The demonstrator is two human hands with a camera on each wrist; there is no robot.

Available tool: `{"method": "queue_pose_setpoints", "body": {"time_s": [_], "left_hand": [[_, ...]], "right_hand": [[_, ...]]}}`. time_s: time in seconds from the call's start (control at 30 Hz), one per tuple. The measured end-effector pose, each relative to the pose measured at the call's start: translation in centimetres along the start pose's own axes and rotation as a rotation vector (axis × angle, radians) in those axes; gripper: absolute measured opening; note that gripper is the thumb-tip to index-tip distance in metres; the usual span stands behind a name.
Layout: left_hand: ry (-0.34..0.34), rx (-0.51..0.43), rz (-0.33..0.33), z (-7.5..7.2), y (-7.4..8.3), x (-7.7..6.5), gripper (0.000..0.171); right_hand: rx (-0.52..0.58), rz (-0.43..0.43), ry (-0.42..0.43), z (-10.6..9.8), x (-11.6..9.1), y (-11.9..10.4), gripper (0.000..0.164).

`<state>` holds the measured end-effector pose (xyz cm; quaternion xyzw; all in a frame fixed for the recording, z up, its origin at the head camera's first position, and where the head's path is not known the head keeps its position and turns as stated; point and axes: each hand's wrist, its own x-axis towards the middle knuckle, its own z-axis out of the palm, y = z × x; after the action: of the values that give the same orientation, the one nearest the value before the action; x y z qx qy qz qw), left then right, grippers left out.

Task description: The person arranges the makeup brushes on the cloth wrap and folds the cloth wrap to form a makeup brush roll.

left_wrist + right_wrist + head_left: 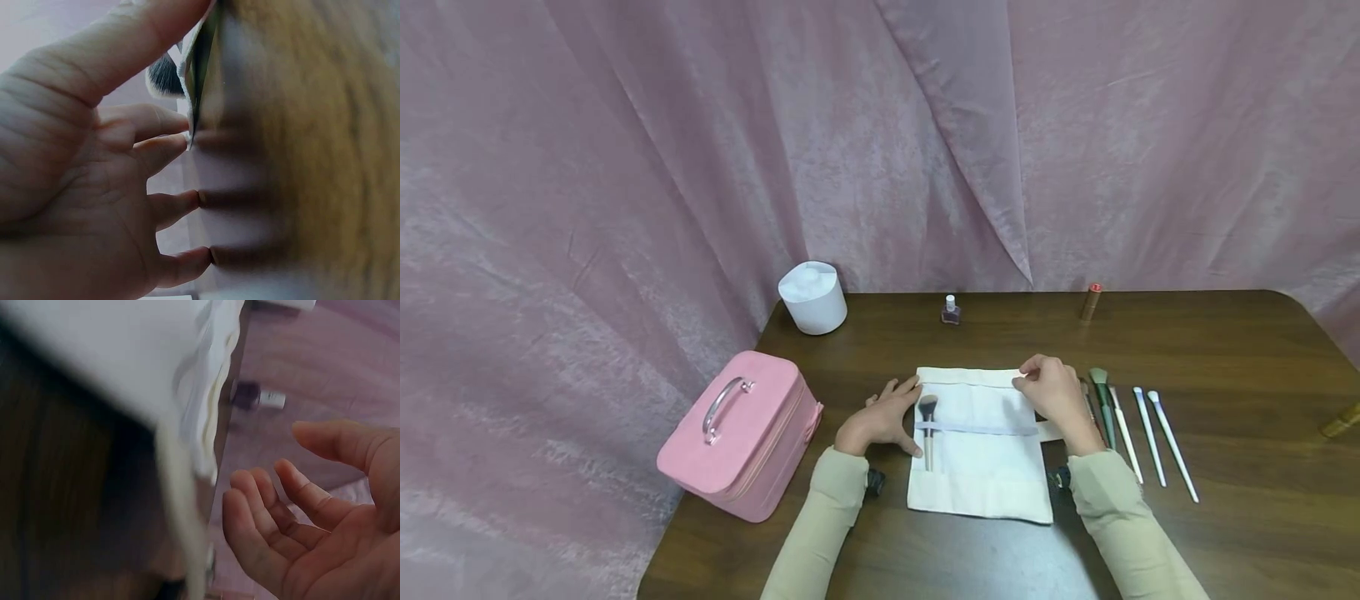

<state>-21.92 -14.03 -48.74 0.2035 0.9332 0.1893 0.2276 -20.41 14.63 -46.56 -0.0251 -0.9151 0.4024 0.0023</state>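
Note:
A white cloth brush roll [977, 492] lies unfolded on the table. One makeup brush [928, 407] with dark bristles is tucked under the thin band [977, 429] across its left side. My left hand [883, 418] rests at the roll's left edge with fingers spread; in the left wrist view its fingertips [178, 265] touch down beside the cloth edge. At the top right corner of the roll is my right hand [1052, 392]. The right wrist view shows its fingers [250, 531] loosely bent, the thumb apart from them and nothing between.
Several makeup brushes [1123, 433] lie right of the roll. A pink case [737, 433] stands at the left, a white round container [813, 298] behind it. Near the back edge are a nail polish bottle [951, 312] and a brown tube [1090, 302]. A gold object [1341, 421] lies far right.

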Motion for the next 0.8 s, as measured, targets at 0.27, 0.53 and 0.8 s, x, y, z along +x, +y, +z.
{"method": "queue_pose_setpoints", "body": {"time_s": [0.27,0.53,0.8], "left_hand": [[-0.004,0.004,0.002,0.0,-0.1,0.1,0.112],[-0.003,0.002,0.0,0.0,-0.1,0.1,0.113],[-0.011,0.02,-0.003,0.1,-0.3,0.3,0.112]], "right_hand": [[-0.101,0.032,0.031,-2.0,-0.4,2.3,0.027],[-0.269,-0.003,0.139,-3.4,-1.0,4.0,0.034],[-0.343,0.012,0.103,-4.0,-0.6,5.0,0.028]]}}
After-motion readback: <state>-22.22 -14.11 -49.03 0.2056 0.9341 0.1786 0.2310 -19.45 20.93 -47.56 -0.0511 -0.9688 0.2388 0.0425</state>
